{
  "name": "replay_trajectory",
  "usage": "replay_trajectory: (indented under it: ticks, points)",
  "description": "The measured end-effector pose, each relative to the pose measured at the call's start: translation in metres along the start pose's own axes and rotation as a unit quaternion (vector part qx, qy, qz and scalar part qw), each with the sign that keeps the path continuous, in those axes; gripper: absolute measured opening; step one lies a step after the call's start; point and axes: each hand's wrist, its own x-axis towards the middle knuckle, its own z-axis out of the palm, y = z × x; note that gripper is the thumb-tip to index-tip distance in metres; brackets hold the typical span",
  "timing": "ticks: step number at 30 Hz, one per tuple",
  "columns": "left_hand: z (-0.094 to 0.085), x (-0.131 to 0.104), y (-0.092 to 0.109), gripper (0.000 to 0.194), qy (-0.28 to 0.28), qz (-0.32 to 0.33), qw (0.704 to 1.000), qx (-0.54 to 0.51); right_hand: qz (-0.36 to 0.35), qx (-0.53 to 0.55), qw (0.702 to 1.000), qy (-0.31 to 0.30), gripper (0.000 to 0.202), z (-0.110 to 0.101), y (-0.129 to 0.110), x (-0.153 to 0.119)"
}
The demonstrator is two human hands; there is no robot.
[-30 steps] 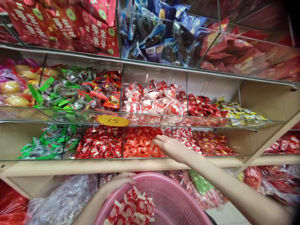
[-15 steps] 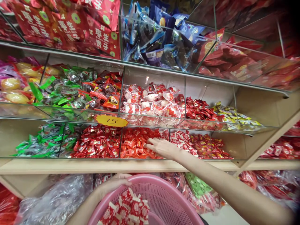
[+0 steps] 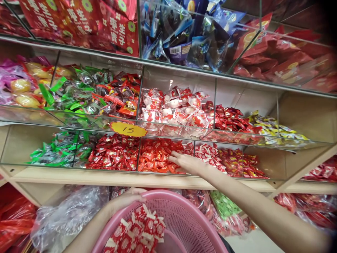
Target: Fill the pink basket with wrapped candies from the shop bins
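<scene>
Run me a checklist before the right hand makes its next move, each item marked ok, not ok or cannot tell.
1. Basket steadied: ok, the left hand is on its rim.
2. Right hand at a bin: ok, its fingertips are over the orange-red candy.
3. Candy in the right hand's fingers: cannot tell, the hand hides its underside.
4. Room in the basket: ok, its right side shows bare mesh.
5. Basket load spread evenly: not ok, the red-and-white packets are heaped to the left.
6. Price tag legible: ok, it reads 15.
</scene>
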Motion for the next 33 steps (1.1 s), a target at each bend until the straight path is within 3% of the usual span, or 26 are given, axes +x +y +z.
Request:
replay_trajectory:
  ticks: [6,11,18,29,33]
  points:
    - [-0.001,0.005,-0.007,0.034,-0.054,0.011,0.998,-0.036,0.012,0.014,0.999,-0.029,0.029,-0.002,0.004,-0.004]
    - [-0.001,0.005,-0.011,0.036,0.011,-0.021,0.999,-0.033,0.020,-0.037,0.999,-0.031,0.028,-0.005,0.003,-0.002]
    - [-0.001,0.004,-0.010,0.038,-0.028,-0.002,0.998,-0.059,-0.006,-0.060,0.998,-0.014,0.033,-0.007,0.000,0.003]
    - [-0.001,0.007,-0.013,0.043,-0.094,0.012,0.991,-0.091,0.000,-0.074,0.997,-0.014,0.018,0.002,-0.002,0.002]
    - [0.001,0.003,-0.009,0.042,-0.112,0.007,0.987,-0.115,0.021,-0.059,0.998,0.006,0.023,-0.008,0.002,-0.005]
